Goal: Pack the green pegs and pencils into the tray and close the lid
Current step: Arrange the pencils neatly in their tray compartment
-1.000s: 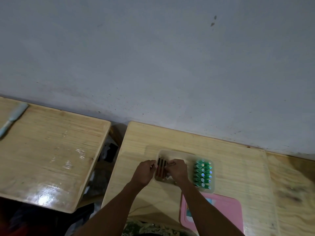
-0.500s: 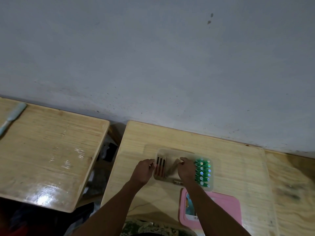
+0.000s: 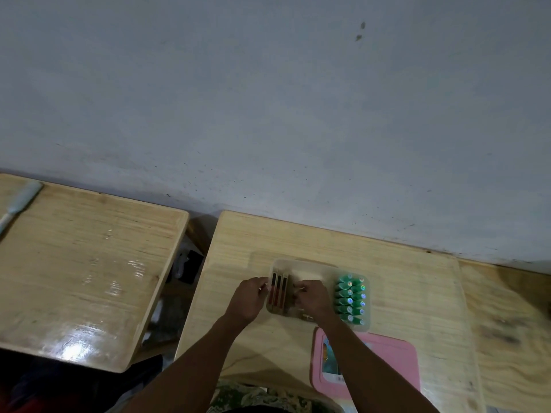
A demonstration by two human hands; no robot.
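Observation:
A clear plastic tray (image 3: 304, 263) lies on the wooden table. In its right part, several green pegs (image 3: 351, 299) stand in rows. Dark red pencils (image 3: 278, 292) lie side by side in its left part. My left hand (image 3: 249, 299) grips the tray's left edge with curled fingers. Over the tray's middle, just right of the pencils, my right hand (image 3: 311, 298) has its fingertips curled on a pencil that it mostly hides. The pink lid (image 3: 384, 365) lies flat on the table just nearer than the tray.
A second wooden table (image 3: 83, 269) stands to the left across a narrow gap, with a pale tool (image 3: 21, 201) at its far corner. A grey wall runs close behind both tables. Bare tabletop (image 3: 417, 293) extends to the tray's right.
My right hand moved from the pegs' side leftward to the pencils, bringing a tilted pencil in line with them. My left hand stayed at the tray's left edge.

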